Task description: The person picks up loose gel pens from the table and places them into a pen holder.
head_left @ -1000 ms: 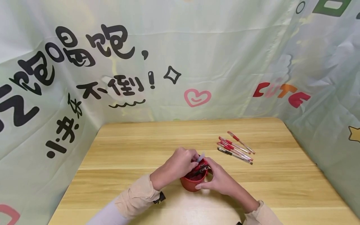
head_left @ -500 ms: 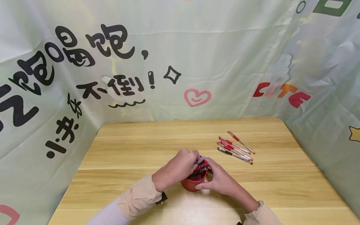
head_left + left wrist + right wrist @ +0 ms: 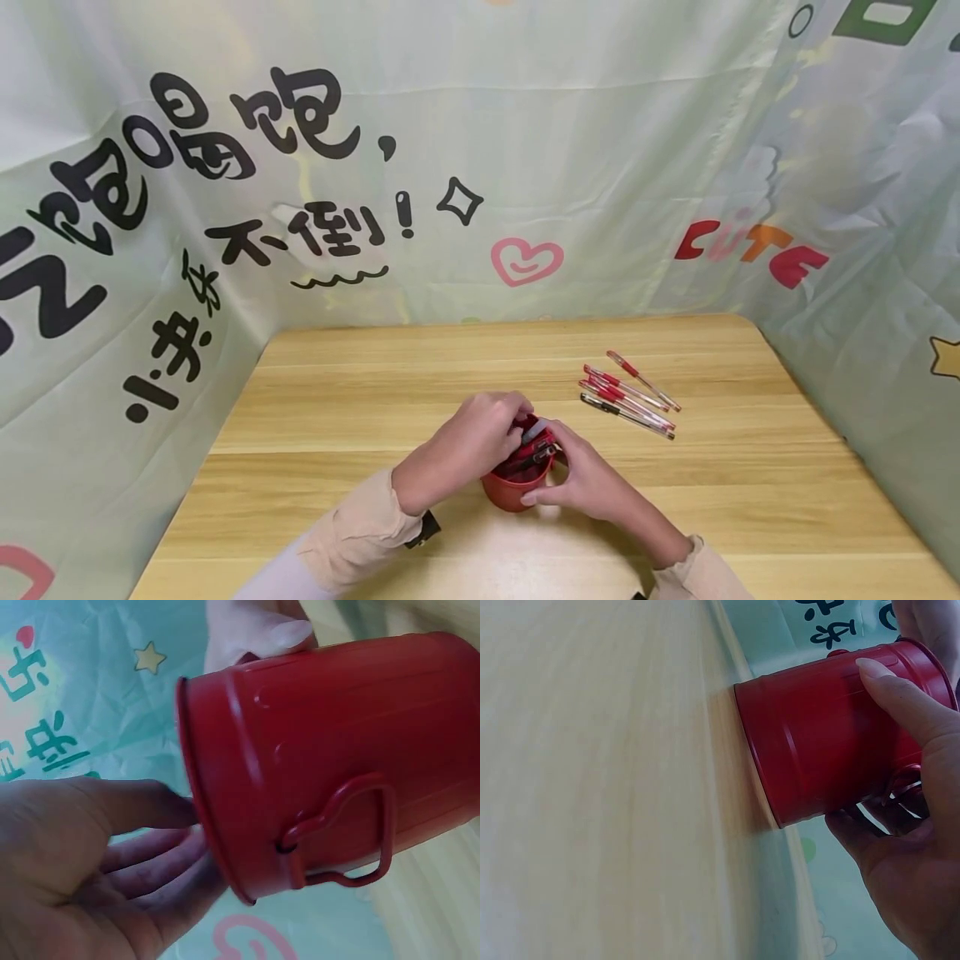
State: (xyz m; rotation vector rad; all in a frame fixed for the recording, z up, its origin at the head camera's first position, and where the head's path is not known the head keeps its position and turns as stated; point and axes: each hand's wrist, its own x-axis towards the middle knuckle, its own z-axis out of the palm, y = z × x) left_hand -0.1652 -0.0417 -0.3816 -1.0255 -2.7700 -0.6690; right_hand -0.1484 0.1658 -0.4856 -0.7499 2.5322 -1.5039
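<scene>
A small red metal bucket (image 3: 510, 493) stands upright on the table. Black pens (image 3: 536, 456) and red ones lean inside its mouth, together with a pale translucent strip (image 3: 536, 431). My right hand (image 3: 592, 483) grips the bucket from the right; in the right wrist view its thumb (image 3: 892, 690) presses the wall and the fingers wrap the other side. My left hand (image 3: 483, 433) is over the bucket's left rim. In the left wrist view its thumb and fingers reach past the rim, so the fingertips are hidden and I cannot tell whether they hold anything.
Beyond the bucket to the right lie several clear-barrelled pens, with red-capped pens (image 3: 643, 380) and a black-capped pen (image 3: 627, 415) side by side. A looped red handle (image 3: 386, 825) sticks out from the bucket's side. Printed cloth (image 3: 600, 167) hangs around the wooden table (image 3: 337, 375).
My left hand first dips further into the bucket's mouth, then draws back slightly to the left. The pale strip sits lower among the pens, apart from the left fingers. The right hand stays still.
</scene>
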